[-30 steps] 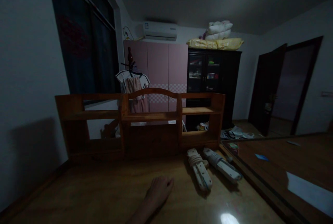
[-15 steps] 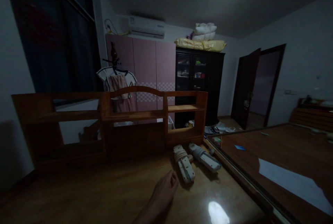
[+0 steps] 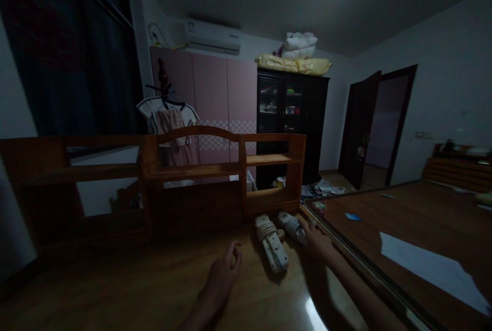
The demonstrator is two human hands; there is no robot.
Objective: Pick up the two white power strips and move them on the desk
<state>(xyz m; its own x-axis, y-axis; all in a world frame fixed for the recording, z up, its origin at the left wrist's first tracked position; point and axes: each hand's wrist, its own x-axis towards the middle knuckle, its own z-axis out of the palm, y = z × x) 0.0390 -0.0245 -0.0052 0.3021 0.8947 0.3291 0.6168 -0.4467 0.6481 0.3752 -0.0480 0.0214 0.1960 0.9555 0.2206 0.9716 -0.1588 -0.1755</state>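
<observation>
Two white power strips with their cords wound round them lie on the wooden desk (image 3: 134,290). My right hand (image 3: 317,241) lies over the right power strip (image 3: 290,225), its fingers closed on the strip's body and hiding its near end. The left power strip (image 3: 272,246) lies free between my two hands. To its left, my left hand (image 3: 223,272) is held just above the desk, fingers loosely bent and apart, with nothing in it.
A low wooden shelf unit (image 3: 192,171) stands along the desk's back. At right, beyond a raised edge, a brown surface (image 3: 361,239) bears a white sheet of paper (image 3: 430,269) and a small blue card (image 3: 352,216). Light glares on the desk near my right forearm.
My right hand has come into view from the right and onto the right power strip. My left hand has moved left, away from the left strip, and its fingers have loosened.
</observation>
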